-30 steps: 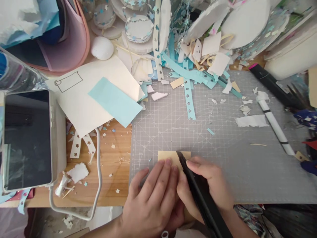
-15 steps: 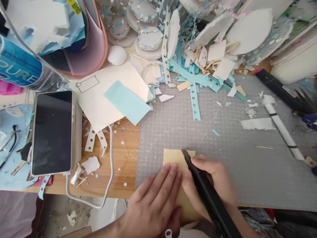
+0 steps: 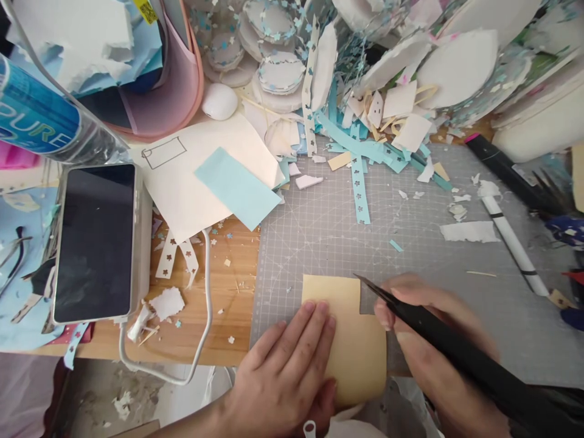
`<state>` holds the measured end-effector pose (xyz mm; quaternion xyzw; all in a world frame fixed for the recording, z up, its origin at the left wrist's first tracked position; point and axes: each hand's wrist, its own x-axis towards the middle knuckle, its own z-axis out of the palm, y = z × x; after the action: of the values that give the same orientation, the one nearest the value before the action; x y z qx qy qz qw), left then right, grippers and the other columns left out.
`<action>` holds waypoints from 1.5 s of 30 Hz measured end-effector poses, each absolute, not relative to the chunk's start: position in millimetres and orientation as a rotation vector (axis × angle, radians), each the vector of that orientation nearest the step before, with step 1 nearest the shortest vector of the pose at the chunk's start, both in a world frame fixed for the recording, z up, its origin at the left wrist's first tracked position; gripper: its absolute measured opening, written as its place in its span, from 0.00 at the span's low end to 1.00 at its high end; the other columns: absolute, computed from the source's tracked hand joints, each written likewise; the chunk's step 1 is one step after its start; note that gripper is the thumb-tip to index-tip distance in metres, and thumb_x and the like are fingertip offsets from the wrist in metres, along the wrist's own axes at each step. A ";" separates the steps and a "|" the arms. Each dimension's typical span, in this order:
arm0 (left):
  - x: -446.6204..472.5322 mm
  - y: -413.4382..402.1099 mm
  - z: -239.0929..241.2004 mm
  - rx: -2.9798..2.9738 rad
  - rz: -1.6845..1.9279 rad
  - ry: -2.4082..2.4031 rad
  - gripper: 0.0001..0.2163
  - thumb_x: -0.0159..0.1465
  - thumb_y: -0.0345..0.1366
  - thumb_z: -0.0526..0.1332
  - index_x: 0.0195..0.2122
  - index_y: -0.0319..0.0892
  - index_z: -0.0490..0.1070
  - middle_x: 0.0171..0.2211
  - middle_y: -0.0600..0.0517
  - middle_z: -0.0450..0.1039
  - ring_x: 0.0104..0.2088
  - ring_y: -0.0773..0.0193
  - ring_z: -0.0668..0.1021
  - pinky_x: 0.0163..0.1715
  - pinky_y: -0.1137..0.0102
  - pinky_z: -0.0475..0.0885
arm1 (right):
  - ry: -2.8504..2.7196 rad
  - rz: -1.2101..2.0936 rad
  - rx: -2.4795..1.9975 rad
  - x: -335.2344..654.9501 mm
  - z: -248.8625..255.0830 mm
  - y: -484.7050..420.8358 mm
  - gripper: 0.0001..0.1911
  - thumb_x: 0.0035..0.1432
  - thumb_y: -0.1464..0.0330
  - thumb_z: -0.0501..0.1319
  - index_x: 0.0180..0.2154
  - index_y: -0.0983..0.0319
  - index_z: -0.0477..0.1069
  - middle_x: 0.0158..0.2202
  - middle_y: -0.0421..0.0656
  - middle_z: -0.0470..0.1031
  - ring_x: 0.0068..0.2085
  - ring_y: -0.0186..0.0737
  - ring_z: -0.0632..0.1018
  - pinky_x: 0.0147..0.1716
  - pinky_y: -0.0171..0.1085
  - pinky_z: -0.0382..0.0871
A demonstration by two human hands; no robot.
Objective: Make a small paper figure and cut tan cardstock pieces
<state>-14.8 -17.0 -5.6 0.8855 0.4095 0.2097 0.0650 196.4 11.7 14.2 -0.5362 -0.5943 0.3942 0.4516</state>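
Observation:
My left hand (image 3: 287, 377) lies flat with its fingers stretched over a pale yellow card (image 3: 358, 359), pressing it to the grey cutting mat (image 3: 310, 243). A rectangular notch marks the card's upper right corner. In my right hand (image 3: 424, 365) is a slim black craft knife (image 3: 438, 328), slanting up to the left. Its tip is beside the card's top right corner; whether it touches the mat, I cannot tell. The card's lower left part is hidden under my left hand.
A phone (image 3: 95, 243) and its white cable (image 3: 207, 292) occupy the left. White paper (image 3: 182, 207) bears a light blue card (image 3: 239, 188). Cut strips (image 3: 360, 194) and scraps pile up behind the mat. A white pen (image 3: 513, 243) lies at right, below a black marker (image 3: 502, 164).
My right hand and the knife have moved right, off the card, and the knife now lies at a flatter slant. More of the card and its notch show. My left hand has stayed put.

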 end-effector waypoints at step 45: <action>-17.1 -15.8 -10.4 2.685 0.710 1.161 0.18 0.71 0.37 0.50 0.52 0.35 0.76 0.57 0.43 0.75 0.59 0.57 0.73 0.47 0.66 0.65 | -2.089 0.741 -1.332 180.6 3.3 5.1 0.14 0.66 0.66 0.58 0.52 0.58 0.68 0.48 0.47 0.78 0.49 0.40 0.80 0.48 0.36 0.77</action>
<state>-17.1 -15.8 -10.4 0.8900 0.3849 0.2355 0.0654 180.6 5.1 3.3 -0.4954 -0.7767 0.2755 0.2744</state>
